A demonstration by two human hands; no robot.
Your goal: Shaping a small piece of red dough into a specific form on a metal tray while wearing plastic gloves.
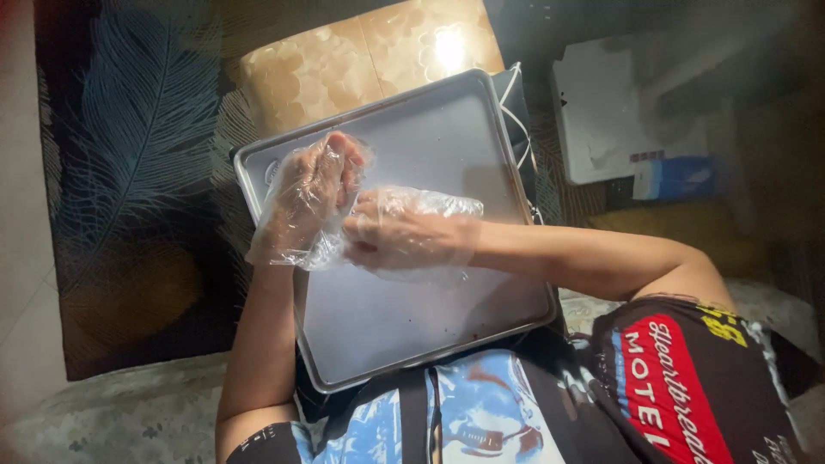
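At the far left lies a dark mat with a feather pattern (129, 172), and nothing on it is in your reach. Next comes your left hand (308, 202), raised over the near-left part of the metal tray (430, 344). It already wears a thin clear plastic glove (279, 232), fingers loosely curled and holding nothing; the glove hangs baggy and loose at the wrist. Your right hand (404, 230), gloved the same way, reaches across and its fingertips pinch the loose film at the cuff of the left glove, so both gloves look to be on and only the fit of the left one seems unfinished. The tray sits on your lap beneath both hands, its flat surface bare apart from some brownish smears near the rim. Beyond it is a tan patterned cushion (369, 51); to the right, a white box (619, 112) stands well apart.
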